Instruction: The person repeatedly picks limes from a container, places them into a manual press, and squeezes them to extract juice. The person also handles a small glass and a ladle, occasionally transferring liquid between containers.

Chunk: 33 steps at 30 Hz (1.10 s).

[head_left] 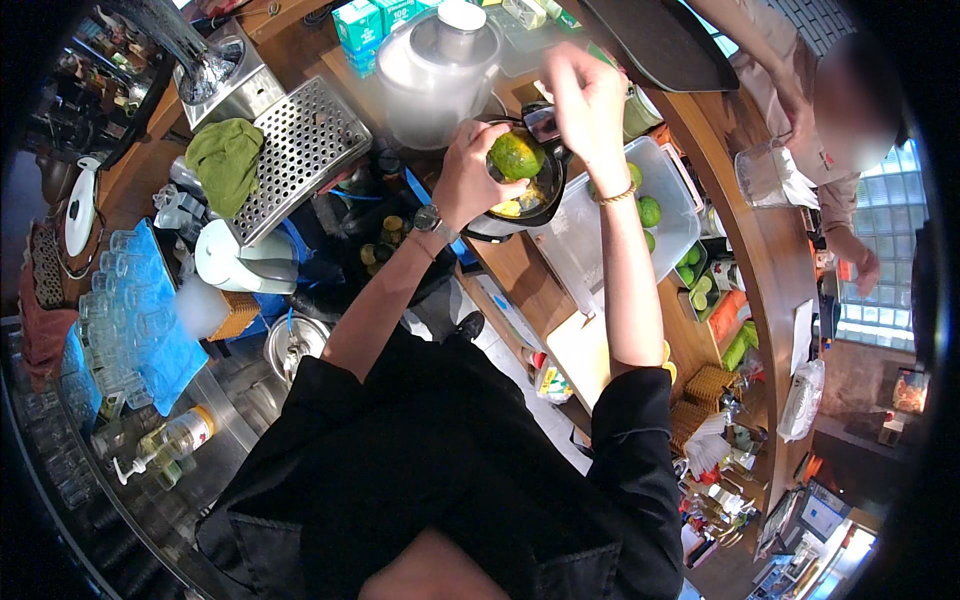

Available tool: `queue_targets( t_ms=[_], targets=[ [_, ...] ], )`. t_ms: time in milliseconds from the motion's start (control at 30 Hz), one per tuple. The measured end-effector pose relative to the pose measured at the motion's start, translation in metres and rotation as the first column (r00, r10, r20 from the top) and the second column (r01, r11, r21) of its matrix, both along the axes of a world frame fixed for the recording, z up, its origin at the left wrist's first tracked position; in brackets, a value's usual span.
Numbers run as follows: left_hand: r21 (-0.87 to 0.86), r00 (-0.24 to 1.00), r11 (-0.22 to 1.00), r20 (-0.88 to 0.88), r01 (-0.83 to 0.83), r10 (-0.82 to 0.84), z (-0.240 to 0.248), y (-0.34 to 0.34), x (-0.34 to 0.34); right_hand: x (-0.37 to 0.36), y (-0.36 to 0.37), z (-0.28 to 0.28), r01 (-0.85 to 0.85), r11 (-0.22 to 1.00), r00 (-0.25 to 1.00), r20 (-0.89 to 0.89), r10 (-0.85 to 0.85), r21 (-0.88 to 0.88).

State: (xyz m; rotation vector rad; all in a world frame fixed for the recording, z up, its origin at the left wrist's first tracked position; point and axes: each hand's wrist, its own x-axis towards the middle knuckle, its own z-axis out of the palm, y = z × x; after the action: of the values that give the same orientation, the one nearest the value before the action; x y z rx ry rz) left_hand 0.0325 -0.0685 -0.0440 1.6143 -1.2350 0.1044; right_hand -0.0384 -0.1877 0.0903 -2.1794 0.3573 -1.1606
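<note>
My left hand [468, 170], with a watch on its wrist, is closed around a green-and-yellow citrus fruit [517, 154]. The fruit is held over a dark-rimmed citrus juicer [545, 207], and yellow pulp or fruit pieces show inside the juicer just below it. Up and to the right, my right hand [590, 105] has its fingers curled in, slightly blurred; whatever is in them is hidden. A dark, shiny rounded part [541, 122] lies between my two hands, close to the juicer.
Right of the juicer sits a clear plastic bin [683, 190] with green citrus fruits [648, 211]. A large juice extractor [440, 85] stands behind. At left are a perforated metal tray [310, 135], a green cloth [226, 165] and glasses [125, 310]. Another person holds a clear container [758, 180] across the counter.
</note>
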Motion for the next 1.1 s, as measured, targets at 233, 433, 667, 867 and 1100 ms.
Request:
queue_targets(
  t_ms=[233, 433, 667, 867, 1100],
  targets=[
    [-0.214, 0.896, 0.977, -0.430, 0.021, -0.114, -0.010, -0.002, -0.012, 0.006, 0.056, -0.040, -0.064, 0.963, 0.982, -0.190, 0.014, -0.263],
    [-0.074, 0.999, 0.997, -0.039, -0.034, 0.031, -0.027, 0.036, 0.015, 0.018, 0.077, -0.087, 0.039, 0.862, 0.999, -0.009, -0.051, -0.505],
    [-0.122, 0.990, 0.986, 0.065, -0.114, 0.123, 0.085, 0.054, 0.061, 0.019, 0.089, -0.097, 0.026, 0.877, 0.990, -0.111, -0.089, -0.479],
    [0.137, 0.933, 0.987, 0.337, 0.084, -0.126, 0.053, -0.010, 0.027, 0.018, 0.089, -0.137, -0.080, 0.981, 0.991, -0.119, 0.060, -0.175],
    [0.276, 0.992, 0.959, 0.084, 0.066, -0.092, 0.061, 0.005, 0.019, 0.014, 0.089, -0.143, -0.084, 0.980, 0.983, -0.176, 0.051, -0.182]
  ],
)
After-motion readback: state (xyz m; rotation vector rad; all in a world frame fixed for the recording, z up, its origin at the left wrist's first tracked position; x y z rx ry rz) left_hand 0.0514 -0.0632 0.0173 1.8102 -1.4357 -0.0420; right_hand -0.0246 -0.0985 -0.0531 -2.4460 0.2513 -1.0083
